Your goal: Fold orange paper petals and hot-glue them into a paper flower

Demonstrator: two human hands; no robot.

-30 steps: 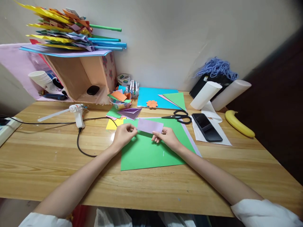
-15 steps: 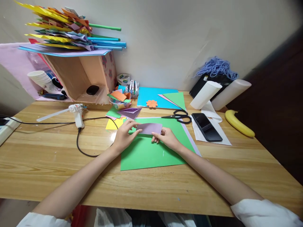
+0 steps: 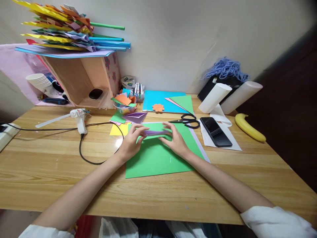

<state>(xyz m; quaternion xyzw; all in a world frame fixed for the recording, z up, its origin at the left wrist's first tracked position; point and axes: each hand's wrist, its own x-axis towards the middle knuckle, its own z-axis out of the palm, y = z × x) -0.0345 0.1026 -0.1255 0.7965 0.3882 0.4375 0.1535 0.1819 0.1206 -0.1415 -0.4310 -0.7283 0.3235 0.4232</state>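
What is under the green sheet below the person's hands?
A lilac sheet peeks out along the right edge of the green sheet, with the wooden table around them. Anything else beneath the green sheet's middle is covered and cannot be seen.

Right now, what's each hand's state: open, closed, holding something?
Left hand: holding the purple paper by one end.
Right hand: open around the other end; contact cannot be told.

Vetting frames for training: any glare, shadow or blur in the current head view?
Head view, left: bright glare on the wooden table beside the left hand. Head view, centre: soft shadow on the green sheet beneath the lilac paper, whose outline looks slightly soft. Head view, right: pale streaked reflections on the smartphone; dark upper corner.
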